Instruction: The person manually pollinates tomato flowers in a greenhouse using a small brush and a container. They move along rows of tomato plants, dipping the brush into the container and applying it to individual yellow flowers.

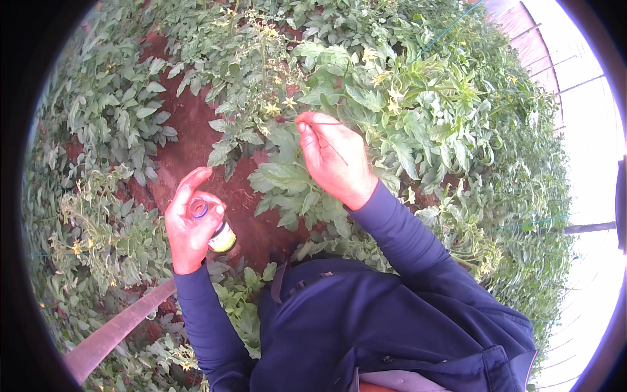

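You are standing over rows of tomato plants [405,124] that fill most of the view, with bare reddish soil [189,137] between them and a pale hose or pipe [114,330] crossing the lower left. Greenhouse framing [555,72] shows at the upper right.

Your right hand [336,157] is raised against the foliage at centre. Its fingers are curled nearly closed, thumb and forefinger pinching a thin dark stick or wire [323,124] whose tip points left toward a cluster of yellow flowers [279,104]. The tip sits just beside the flowers; contact cannot be confirmed.

Your left hand [192,225] is lower and to the left, wrapped closed around a small open vial [212,225] with a blue rim, its yellowish body showing below the fingers. The mouth faces up toward the camera.

Likely hazards:
- Vial tilt. The grip covers the upper part only; if the wrist rolls, the contents may spill onto the soil.
- Excess pressure at the tip. The flower stems look slender; a hard push may snap or bruise a blossom.
- Loose pinch. The stick is thin and held at one end, so it may slip and drop into the leaves.
- Sleeve contact. Your right forearm lies across the foliage and may knock nearby blossoms.
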Tool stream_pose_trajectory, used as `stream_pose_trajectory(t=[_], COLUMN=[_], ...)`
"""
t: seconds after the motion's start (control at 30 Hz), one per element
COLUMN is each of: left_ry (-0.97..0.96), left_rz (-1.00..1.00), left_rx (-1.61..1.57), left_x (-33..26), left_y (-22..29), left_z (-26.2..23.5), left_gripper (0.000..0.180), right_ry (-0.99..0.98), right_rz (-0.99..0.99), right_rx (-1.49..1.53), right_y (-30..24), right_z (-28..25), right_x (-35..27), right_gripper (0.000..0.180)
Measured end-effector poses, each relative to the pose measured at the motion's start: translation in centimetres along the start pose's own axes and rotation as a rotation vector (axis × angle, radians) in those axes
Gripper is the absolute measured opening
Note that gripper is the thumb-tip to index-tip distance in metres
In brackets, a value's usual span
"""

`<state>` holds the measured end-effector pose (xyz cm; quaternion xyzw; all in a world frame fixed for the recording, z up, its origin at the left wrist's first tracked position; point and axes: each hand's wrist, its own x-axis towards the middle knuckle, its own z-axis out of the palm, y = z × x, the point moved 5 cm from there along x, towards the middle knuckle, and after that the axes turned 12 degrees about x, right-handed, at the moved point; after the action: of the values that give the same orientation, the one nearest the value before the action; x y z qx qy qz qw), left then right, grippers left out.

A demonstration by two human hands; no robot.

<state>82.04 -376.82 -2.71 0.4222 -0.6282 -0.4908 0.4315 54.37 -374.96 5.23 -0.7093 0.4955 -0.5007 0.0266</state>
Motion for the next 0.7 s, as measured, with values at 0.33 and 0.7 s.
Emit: stream_pose_trajectory(t=[0.33,0.7], left_ry=[-0.013,0.084], left_rz=[-0.007,-0.031], left_rx=[0.051,0.101], left_x=[0.0,3.4], left_y=[-1.7,-2.6], left_z=[-3.1,-6.8], left_gripper=[0.064,0.067], right_ry=[0.385,0.358], right_rz=[-0.056,-0.093], right_rx=[0.071,-0.019], right_y=[5.9,16.3], right_z=[2.0,9.8], right_x=[7.4,14.8], right_gripper=[0.010,0.013])
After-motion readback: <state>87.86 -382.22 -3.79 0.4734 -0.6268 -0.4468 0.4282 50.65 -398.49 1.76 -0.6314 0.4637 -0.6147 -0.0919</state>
